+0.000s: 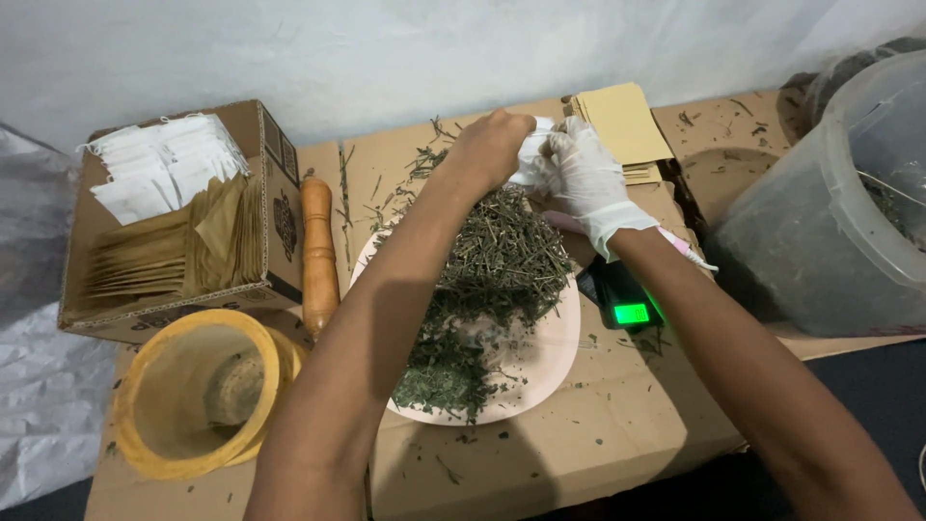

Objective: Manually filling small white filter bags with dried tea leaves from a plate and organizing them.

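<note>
Head view: the bare left hand (492,145) and white-gloved right hand (582,174) both pinch a small white sachet (533,154) between closed fingers (564,154). Just below them, a pink plate (555,357) holds dried herbs (492,270).

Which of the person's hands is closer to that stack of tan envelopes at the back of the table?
The right. The gloved right hand is just in front of the tan envelopes, nearly touching them. The bare left hand sits farther left, beside the right.

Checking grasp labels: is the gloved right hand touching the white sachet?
Touching. Head view shows the right hand pinching the white sachet, with the left hand gripping it too.
</note>
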